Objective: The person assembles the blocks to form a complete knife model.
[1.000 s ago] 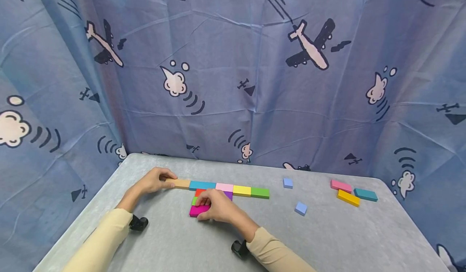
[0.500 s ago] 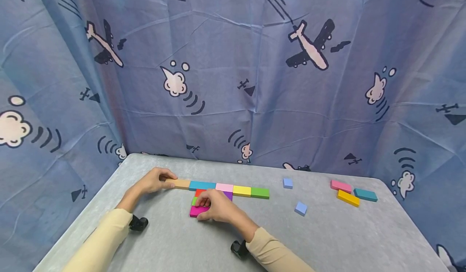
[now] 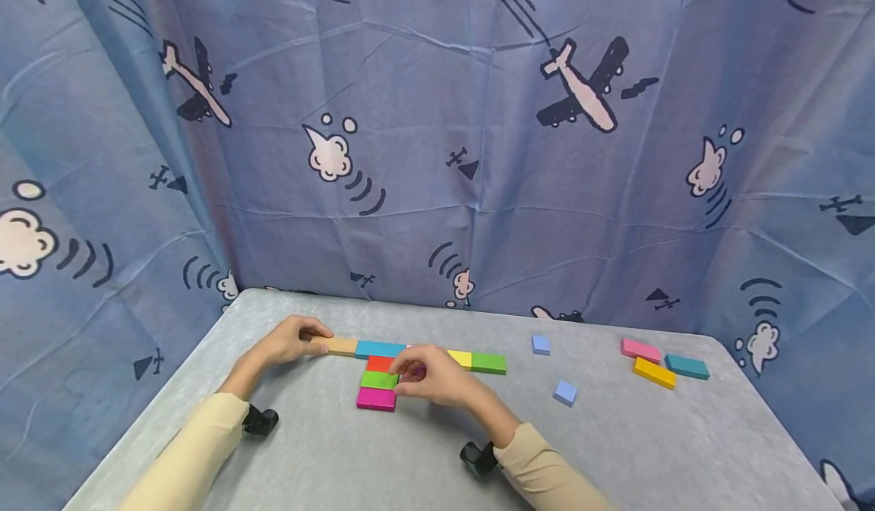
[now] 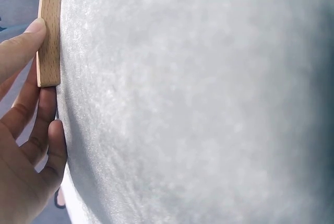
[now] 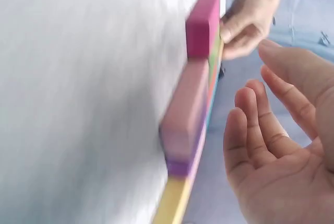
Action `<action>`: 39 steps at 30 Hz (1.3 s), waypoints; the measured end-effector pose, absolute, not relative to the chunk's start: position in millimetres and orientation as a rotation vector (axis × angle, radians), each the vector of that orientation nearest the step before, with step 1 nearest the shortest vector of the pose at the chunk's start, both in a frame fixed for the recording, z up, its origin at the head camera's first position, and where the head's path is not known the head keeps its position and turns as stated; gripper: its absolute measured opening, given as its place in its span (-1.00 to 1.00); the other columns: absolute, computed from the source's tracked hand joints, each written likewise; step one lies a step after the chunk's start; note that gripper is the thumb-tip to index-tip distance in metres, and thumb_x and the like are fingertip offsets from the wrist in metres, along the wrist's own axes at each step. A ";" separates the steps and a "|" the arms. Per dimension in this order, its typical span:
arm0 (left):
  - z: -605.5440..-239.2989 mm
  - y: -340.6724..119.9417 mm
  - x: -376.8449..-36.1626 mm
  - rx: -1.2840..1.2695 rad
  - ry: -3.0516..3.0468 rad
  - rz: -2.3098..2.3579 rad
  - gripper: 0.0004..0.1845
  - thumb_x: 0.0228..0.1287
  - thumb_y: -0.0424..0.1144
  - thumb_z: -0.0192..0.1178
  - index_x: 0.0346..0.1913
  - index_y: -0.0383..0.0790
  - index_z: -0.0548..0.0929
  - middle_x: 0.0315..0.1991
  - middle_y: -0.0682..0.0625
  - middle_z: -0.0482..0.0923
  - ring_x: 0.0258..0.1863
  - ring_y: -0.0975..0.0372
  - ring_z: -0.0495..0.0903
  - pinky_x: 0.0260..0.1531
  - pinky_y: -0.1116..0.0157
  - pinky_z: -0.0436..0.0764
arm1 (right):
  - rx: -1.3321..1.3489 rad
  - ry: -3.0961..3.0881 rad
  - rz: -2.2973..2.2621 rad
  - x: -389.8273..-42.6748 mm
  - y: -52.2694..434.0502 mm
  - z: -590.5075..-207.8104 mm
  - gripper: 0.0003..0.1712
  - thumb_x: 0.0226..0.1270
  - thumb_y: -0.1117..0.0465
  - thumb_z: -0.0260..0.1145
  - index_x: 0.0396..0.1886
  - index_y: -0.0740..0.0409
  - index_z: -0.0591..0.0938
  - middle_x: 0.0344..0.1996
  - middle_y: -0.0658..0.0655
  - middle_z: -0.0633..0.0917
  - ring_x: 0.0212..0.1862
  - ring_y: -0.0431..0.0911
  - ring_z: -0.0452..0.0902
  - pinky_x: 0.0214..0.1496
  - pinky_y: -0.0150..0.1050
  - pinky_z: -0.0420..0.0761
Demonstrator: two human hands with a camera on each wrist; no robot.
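My left hand point(image 3: 295, 339) pinches the end of a tan wooden block point(image 4: 50, 51), thumb on one side and fingers on the other. That block begins a flat row that continues with a blue block point(image 3: 380, 349), a mostly hidden pink one, a yellow block point(image 3: 460, 358) and a green block point(image 3: 488, 363). In front of the blue block lie red point(image 3: 380, 364), lime green point(image 3: 379, 380) and magenta point(image 3: 376, 399) blocks. My right hand point(image 3: 440, 376) hovers just right of these, fingers loosely bent, holding nothing. Beneath it, the right wrist view shows a dusty-pink block point(image 5: 183, 104) and a purple block point(image 5: 178, 168).
Two small light-blue blocks, one farther back point(image 3: 541, 345) and a nearer light-blue block point(image 3: 565, 392), lie right of the row. Farther right are pink point(image 3: 640, 349), yellow-orange point(image 3: 654, 372) and teal point(image 3: 687, 366) blocks. A blue airplane-print curtain point(image 3: 410, 154) hangs behind the grey table point(image 3: 328, 458).
My right hand has let go at the magenta block and moved right, uncovering the red, lime green and magenta blocks. My left hand stays on the wooden block.
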State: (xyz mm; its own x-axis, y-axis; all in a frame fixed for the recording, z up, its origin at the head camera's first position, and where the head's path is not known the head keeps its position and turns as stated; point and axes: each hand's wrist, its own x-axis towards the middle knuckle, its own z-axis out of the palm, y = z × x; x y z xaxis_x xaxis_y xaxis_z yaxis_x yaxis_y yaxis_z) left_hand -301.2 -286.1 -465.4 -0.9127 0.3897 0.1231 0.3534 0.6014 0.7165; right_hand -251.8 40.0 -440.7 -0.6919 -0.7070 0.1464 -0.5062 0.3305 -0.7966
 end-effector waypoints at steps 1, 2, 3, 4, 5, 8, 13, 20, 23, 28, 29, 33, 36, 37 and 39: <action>-465.7 -286.1 -301.2 0.642 2.769 1.223 -0.79 0.04 -0.38 0.38 -0.22 -0.33 0.69 -0.32 -0.04 0.62 -0.34 0.18 0.52 -0.31 0.28 0.50 | -1.098 2.380 -1.287 -252.5 46.8 -439.4 -0.80 0.09 0.31 0.44 -0.25 0.17 0.67 -0.34 0.07 0.64 -0.30 -0.14 0.52 -0.22 -0.28 0.54; -465.9 -286.1 -301.3 0.639 2.768 1.224 -0.79 0.04 -0.38 0.38 -0.22 -0.33 0.69 -0.32 -0.03 0.62 -0.34 0.18 0.52 -0.31 0.28 0.50 | -1.094 2.391 -1.284 -252.8 53.9 -437.7 -0.81 0.10 0.31 0.43 -0.25 0.18 0.67 -0.34 0.09 0.64 -0.30 -0.12 0.52 -0.22 -0.26 0.55; -466.1 -286.2 -301.5 0.637 2.769 1.223 -0.79 0.04 -0.37 0.39 -0.22 -0.32 0.69 -0.32 -0.03 0.62 -0.34 0.18 0.52 -0.31 0.28 0.50 | -1.087 2.397 -1.286 -253.0 61.3 -436.2 -0.82 0.11 0.32 0.42 -0.25 0.19 0.67 -0.34 0.09 0.64 -0.29 -0.11 0.52 -0.22 -0.25 0.55; -466.3 -286.0 -301.6 0.640 2.768 1.224 -0.79 0.04 -0.37 0.39 -0.22 -0.32 0.69 -0.32 -0.03 0.62 -0.34 0.18 0.52 -0.31 0.28 0.50 | -1.081 2.402 -1.286 -252.7 68.8 -434.5 -0.82 0.12 0.33 0.41 -0.25 0.21 0.66 -0.33 0.11 0.64 -0.29 -0.09 0.52 -0.22 -0.22 0.55; -466.4 -286.2 -301.7 0.635 2.768 1.223 -0.79 0.04 -0.37 0.39 -0.22 -0.31 0.69 -0.32 -0.03 0.62 -0.34 0.18 0.52 -0.31 0.27 0.50 | -1.074 2.408 -1.290 -252.4 76.6 -433.5 -0.83 0.12 0.34 0.41 -0.25 0.21 0.66 -0.32 0.12 0.64 -0.28 -0.08 0.52 -0.22 -0.21 0.55; -466.6 -286.0 -301.8 0.644 2.767 1.226 -0.79 0.04 -0.36 0.39 -0.22 -0.31 0.69 -0.32 -0.03 0.62 -0.34 0.17 0.52 -0.31 0.26 0.49 | -1.044 2.428 -1.298 -249.5 100.3 -429.3 -0.83 0.13 0.38 0.39 -0.25 0.19 0.65 -0.30 0.15 0.63 -0.26 -0.06 0.52 -0.21 -0.18 0.55; -466.3 -286.3 -301.8 0.636 2.768 1.223 -0.79 0.03 -0.36 0.39 -0.22 -0.30 0.69 -0.32 -0.03 0.62 -0.34 0.18 0.52 -0.31 0.28 0.50 | -0.972 2.449 -1.287 -245.4 142.0 -427.0 -0.80 0.13 0.39 0.38 -0.22 0.21 0.63 -0.28 0.22 0.62 -0.26 0.00 0.52 -0.23 -0.16 0.55; -465.1 -285.4 -299.5 0.607 2.766 1.225 -0.79 0.04 -0.37 0.39 -0.22 -0.30 0.69 -0.32 -0.04 0.62 -0.35 0.20 0.52 -0.32 0.29 0.50 | -0.922 2.454 -1.311 -248.4 206.3 -438.8 -0.74 0.18 0.29 0.37 -0.13 0.28 0.61 -0.23 0.23 0.62 -0.23 -0.02 0.54 -0.18 -0.19 0.55; -464.4 -285.3 -299.0 0.600 2.769 1.221 -0.79 0.04 -0.37 0.39 -0.21 -0.31 0.69 -0.31 -0.04 0.62 -0.35 0.20 0.52 -0.32 0.29 0.49 | -0.894 2.476 -1.309 -247.4 233.2 -442.6 -0.70 0.21 0.27 0.35 -0.08 0.29 0.60 -0.19 0.22 0.63 -0.21 -0.01 0.55 -0.14 -0.21 0.55; -463.3 -284.0 -299.3 0.607 2.764 1.229 -0.78 0.05 -0.37 0.38 -0.21 -0.32 0.69 -0.31 -0.05 0.62 -0.34 0.17 0.52 -0.32 0.27 0.49 | -0.758 2.578 -1.305 -243.7 280.5 -443.1 -0.64 0.25 0.20 0.33 -0.02 0.29 0.58 -0.13 0.23 0.62 -0.17 0.02 0.55 -0.11 -0.26 0.54; -463.1 -283.7 -299.4 0.610 2.763 1.231 -0.78 0.04 -0.37 0.38 -0.21 -0.32 0.69 -0.31 -0.05 0.62 -0.34 0.17 0.52 -0.32 0.27 0.49 | -0.717 2.610 -1.311 -243.0 289.2 -441.7 -0.63 0.24 0.20 0.33 -0.01 0.30 0.57 -0.12 0.24 0.62 -0.16 0.03 0.55 -0.12 -0.26 0.54; -463.1 -283.9 -299.8 0.611 2.758 1.233 -0.78 0.04 -0.36 0.39 -0.21 -0.32 0.69 -0.31 -0.05 0.62 -0.34 0.17 0.52 -0.32 0.25 0.49 | -0.608 2.744 -1.350 -241.9 321.2 -436.4 -0.60 0.23 0.17 0.35 -0.02 0.33 0.57 -0.11 0.29 0.59 -0.14 0.01 0.57 -0.19 -0.27 0.56; -464.0 -284.2 -299.9 0.600 2.761 1.229 -0.78 0.04 -0.36 0.39 -0.21 -0.32 0.69 -0.31 -0.06 0.62 -0.35 0.18 0.51 -0.32 0.26 0.49 | -0.538 2.822 -1.351 -242.0 342.5 -434.1 -0.57 0.23 0.14 0.34 -0.01 0.34 0.57 -0.07 0.31 0.58 -0.15 -0.06 0.57 -0.23 -0.30 0.57; -464.3 -284.1 -299.8 0.603 2.760 1.231 -0.78 0.04 -0.36 0.39 -0.21 -0.32 0.69 -0.31 -0.06 0.62 -0.35 0.18 0.51 -0.33 0.26 0.49 | -0.519 2.848 -1.333 -242.2 348.9 -433.7 -0.57 0.24 0.14 0.33 0.00 0.34 0.57 -0.06 0.32 0.57 -0.15 -0.08 0.57 -0.23 -0.31 0.56; -464.6 -284.1 -299.9 0.595 2.762 1.232 -0.78 0.03 -0.37 0.39 -0.21 -0.32 0.69 -0.31 -0.05 0.62 -0.34 0.18 0.51 -0.32 0.27 0.49 | -0.451 2.895 -1.299 -242.4 361.2 -433.4 -0.55 0.24 0.11 0.33 0.02 0.32 0.57 -0.03 0.31 0.58 -0.15 -0.13 0.57 -0.23 -0.34 0.55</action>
